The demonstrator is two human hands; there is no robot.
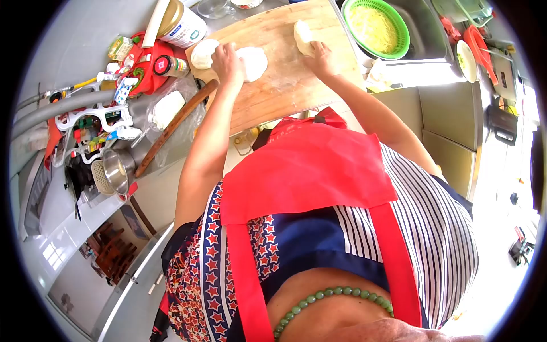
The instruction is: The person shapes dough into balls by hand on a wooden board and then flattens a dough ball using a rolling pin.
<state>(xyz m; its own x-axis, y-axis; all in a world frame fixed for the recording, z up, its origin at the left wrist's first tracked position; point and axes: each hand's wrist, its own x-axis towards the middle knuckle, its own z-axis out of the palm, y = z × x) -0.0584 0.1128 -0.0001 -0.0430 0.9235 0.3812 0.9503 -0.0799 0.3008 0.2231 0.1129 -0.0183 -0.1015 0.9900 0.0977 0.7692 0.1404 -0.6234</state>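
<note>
A wooden board (285, 94) lies in front of me with several pale dough pieces on it. My left hand (229, 64) is at the far left of the board, fingers curled down at the edge of a rounded dough piece (203, 54). Another flattened dough piece (254, 62) lies right beside that hand, partly covered by it. Further right, my right hand (320, 58) grips the near end of a longish dough piece (302, 35). The fingertips of both hands are partly hidden.
A long wooden rolling pin (176, 128) leans against the board's left side. Beyond are a large lidded tub (185, 28), a spice jar (171, 66) and a red basket (149, 77). A green colander (403, 34) of yellowish shreds stands by the sink (433, 40).
</note>
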